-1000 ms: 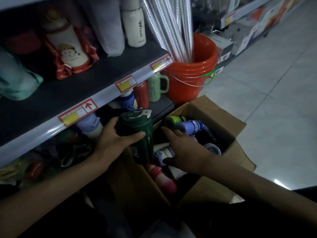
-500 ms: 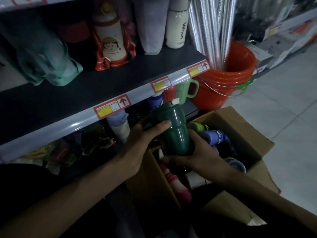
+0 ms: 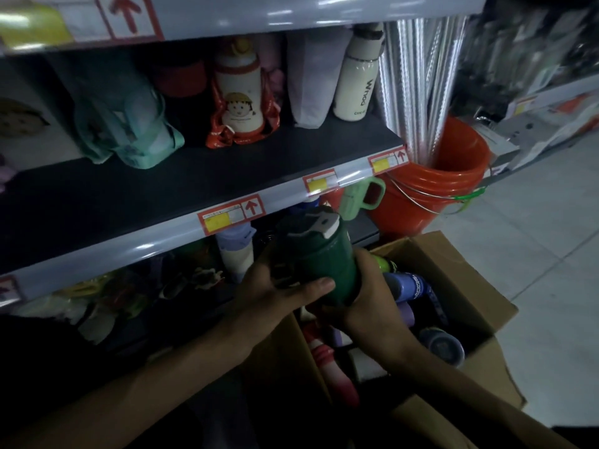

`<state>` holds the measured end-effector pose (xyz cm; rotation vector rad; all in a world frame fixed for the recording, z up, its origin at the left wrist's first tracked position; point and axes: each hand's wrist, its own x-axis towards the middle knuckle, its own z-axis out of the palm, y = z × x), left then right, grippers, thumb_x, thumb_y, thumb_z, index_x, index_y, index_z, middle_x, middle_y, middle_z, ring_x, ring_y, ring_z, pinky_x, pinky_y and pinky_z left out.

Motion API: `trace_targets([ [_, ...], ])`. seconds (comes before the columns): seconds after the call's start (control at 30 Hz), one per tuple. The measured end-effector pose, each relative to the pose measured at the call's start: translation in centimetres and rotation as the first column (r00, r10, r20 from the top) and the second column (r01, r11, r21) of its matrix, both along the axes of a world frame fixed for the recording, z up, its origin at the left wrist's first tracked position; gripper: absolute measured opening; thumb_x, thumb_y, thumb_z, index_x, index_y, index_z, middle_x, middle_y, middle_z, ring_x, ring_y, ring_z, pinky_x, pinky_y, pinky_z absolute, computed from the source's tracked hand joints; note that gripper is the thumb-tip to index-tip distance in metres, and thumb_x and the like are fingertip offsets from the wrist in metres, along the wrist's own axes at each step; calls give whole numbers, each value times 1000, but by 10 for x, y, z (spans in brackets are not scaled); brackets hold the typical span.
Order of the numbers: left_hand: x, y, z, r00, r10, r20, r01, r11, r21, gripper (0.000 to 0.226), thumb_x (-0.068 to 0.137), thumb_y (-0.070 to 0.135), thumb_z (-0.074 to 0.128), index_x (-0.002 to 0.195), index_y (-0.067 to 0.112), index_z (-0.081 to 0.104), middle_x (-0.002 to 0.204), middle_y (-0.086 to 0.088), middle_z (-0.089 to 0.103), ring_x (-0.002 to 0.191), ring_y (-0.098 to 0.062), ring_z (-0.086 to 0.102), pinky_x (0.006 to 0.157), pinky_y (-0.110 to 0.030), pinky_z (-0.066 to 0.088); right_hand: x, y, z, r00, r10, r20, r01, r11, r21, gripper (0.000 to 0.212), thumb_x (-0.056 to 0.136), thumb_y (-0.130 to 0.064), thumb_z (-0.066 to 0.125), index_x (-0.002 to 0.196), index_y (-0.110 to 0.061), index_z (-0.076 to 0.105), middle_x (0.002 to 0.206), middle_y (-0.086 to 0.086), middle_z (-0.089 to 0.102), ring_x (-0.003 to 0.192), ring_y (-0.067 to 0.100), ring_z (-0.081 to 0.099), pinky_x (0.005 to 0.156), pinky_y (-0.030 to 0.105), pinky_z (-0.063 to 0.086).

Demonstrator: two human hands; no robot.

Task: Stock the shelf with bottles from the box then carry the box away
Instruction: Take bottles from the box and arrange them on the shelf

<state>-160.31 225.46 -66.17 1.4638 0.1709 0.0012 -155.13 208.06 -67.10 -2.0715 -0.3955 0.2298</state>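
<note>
Green bottle [image 3: 319, 264] gripped by both: left hand [image 3: 269, 293] wraps its body, right hand [image 3: 369, 303] cups its base; axis near upright, cap up; above the box [image 3: 460, 277], under the shelf [image 3: 194, 176] lip; bare deck up-left.

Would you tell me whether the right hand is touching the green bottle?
Touching: the head view shows the right hand wrapped around the green bottle.
</note>
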Motion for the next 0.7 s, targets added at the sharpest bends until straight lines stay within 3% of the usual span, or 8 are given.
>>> trace_targets([
  [0.1,-5,4,8,998,56,5,-56,998,-5,75,68,29,92,136,23,59,125,6,72,119,-13,67,101,-38,55,-6,17,3,998,-20,59,19,999,30,77,55,-50,82,121,-55,42,123,-5,56,111,9,59,90,42,56],
  [0.2,-7,14,19,987,162,15,-162,987,20,73,67,30,94,132,23,61,121,7,73,114,-10,68,98,-36,57,-9,37,8,998,11,68,-15,998,58,83,58,-50,84,128,-47,40,126,-2,55,114,11,59,93,43,56],
  [0.33,-17,46,29,954,297,23,-298,953,57,74,59,50,93,126,33,64,120,9,73,117,-14,67,99,-45,56,-13,65,16,989,107,101,-117,989,95,86,64,-53,82,138,-38,42,133,-2,53,125,15,56,99,45,53],
  [0.47,-36,72,39,925,374,67,-369,927,-73,59,69,11,89,123,15,65,112,1,76,113,-17,69,89,-26,58,-21,94,26,971,193,141,-206,974,89,91,66,-48,83,147,-32,43,134,-5,55,125,11,57,100,43,54],
  [0.57,-48,92,42,894,442,75,-429,891,-149,56,65,2,85,116,9,65,105,-2,76,106,-18,71,76,-19,58,-29,121,35,960,222,173,-241,965,100,86,65,-50,83,142,-29,51,128,-8,62,117,8,61,94,35,56],
  [0.63,-59,107,44,863,492,118,-479,870,-119,54,70,-5,81,119,10,64,110,-4,75,101,-12,73,76,-19,58,-38,142,41,959,230,163,-255,956,148,83,66,-42,89,140,-28,54,126,-11,65,112,4,64,90,25,56],
  [0.7,-72,122,51,830,538,148,-525,843,-122,56,71,3,82,124,12,63,110,2,76,102,-8,72,79,-21,59,-47,164,47,960,243,142,-268,944,192,76,68,-28,93,135,-27,57,123,-15,69,109,2,66,88,23,56],
])
